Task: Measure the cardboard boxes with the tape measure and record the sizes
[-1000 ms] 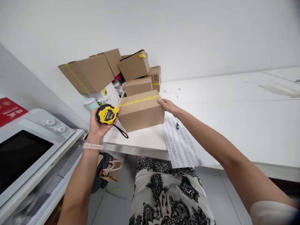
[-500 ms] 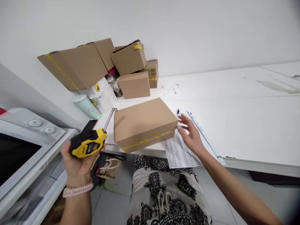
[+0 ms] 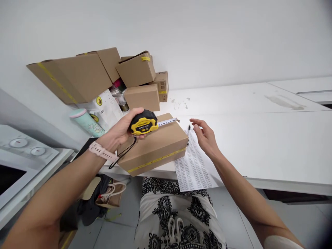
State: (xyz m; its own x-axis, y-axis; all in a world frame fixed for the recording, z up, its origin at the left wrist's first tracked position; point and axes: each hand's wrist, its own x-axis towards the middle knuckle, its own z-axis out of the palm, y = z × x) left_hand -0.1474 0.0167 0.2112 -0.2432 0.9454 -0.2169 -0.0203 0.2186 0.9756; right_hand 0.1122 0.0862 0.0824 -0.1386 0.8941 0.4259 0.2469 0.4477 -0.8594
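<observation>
A yellow and black tape measure [image 3: 144, 125] is gripped in my left hand [image 3: 123, 128], held over the cardboard box [image 3: 153, 147] at the table's front edge. A short length of its blade [image 3: 167, 122] sticks out to the right above the box top, and a black wrist strap hangs below. My right hand [image 3: 206, 138] is off the box's right side, its fingers apart and holding nothing. Beneath that hand lie printed sheets [image 3: 193, 166] and a black pen [image 3: 189, 128]. Yellow tape runs along the box's front face.
Several cardboard boxes [image 3: 142, 97] are stacked against the wall at the back left. Near them stand a mint tumbler [image 3: 88, 122] and a white avocado-print box [image 3: 107, 107]. A microwave [image 3: 23, 152] is at far left, and bags [image 3: 111, 193] sit on the floor.
My left hand has carried the tape measure rightward from beside the box to above its top. My right hand has drawn slightly up and away from the box's right corner.
</observation>
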